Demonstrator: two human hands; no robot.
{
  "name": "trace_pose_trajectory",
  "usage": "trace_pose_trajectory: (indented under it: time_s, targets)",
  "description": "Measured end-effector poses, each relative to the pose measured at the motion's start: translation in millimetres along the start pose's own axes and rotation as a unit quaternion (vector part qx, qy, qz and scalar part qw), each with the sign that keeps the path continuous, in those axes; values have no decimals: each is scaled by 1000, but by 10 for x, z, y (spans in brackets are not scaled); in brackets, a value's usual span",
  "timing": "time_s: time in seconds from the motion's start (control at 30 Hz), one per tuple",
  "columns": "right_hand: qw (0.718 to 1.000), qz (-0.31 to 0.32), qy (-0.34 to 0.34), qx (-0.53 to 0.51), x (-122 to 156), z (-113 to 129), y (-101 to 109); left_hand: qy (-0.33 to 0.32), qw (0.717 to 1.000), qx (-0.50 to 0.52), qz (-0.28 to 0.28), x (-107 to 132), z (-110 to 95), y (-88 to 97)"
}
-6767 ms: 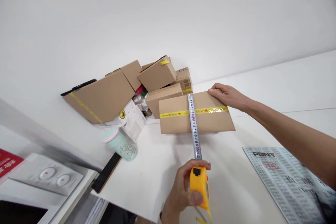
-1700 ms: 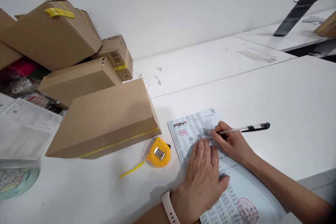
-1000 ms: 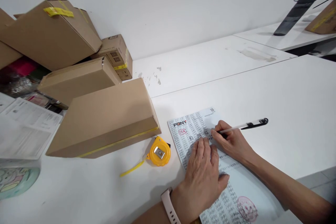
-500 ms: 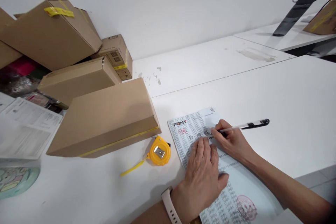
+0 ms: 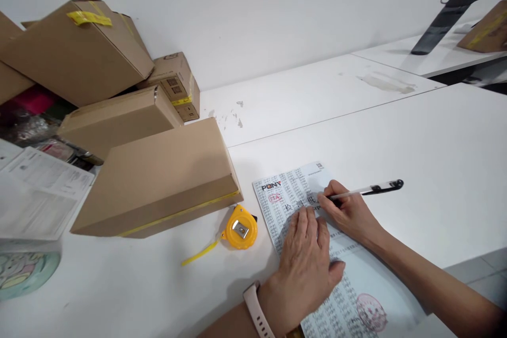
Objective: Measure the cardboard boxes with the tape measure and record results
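A light blue printed sheet (image 5: 346, 269) lies on the white table, with handwriting in columns, a PONY heading and a round red stamp. Flat on its middle rests my left hand (image 5: 304, 266), fingers stretched out, holding nothing. My right hand (image 5: 352, 214) is closed around a pen (image 5: 372, 190) with a clear barrel and black clip. The pen slants up to the right; its tip is at the sheet near the large printed characters, mostly hidden by my fingers. Left of the sheet sits a yellow tape measure (image 5: 241, 228), with a yellow strap trailing from it.
A closed cardboard box (image 5: 166, 169) lies left of the tape measure, with more boxes (image 5: 87, 53) stacked behind. Papers (image 5: 39, 190) and a pale green patterned object (image 5: 29, 272) are at the far left. A dark water bottle (image 5: 443, 18) stands at the back right.
My right hand and the pen have shifted very slightly, the pen's upper end moving a little left. My left hand stays in place on the sheet.
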State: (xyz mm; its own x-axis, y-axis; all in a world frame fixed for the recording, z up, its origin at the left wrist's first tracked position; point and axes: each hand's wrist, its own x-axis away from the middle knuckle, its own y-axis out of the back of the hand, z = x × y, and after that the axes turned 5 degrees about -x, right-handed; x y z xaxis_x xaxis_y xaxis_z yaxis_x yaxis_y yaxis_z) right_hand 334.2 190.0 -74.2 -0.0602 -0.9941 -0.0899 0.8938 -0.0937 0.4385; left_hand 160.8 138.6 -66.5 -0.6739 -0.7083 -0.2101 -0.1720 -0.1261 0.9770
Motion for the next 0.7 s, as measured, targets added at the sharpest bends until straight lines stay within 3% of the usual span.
trace_pose_trajectory:
  time_s: [0.7]
  targets:
    - [1000, -4, -20, -17, -4, 10, 13, 1, 1000, 16, 11, -7, 1, -11]
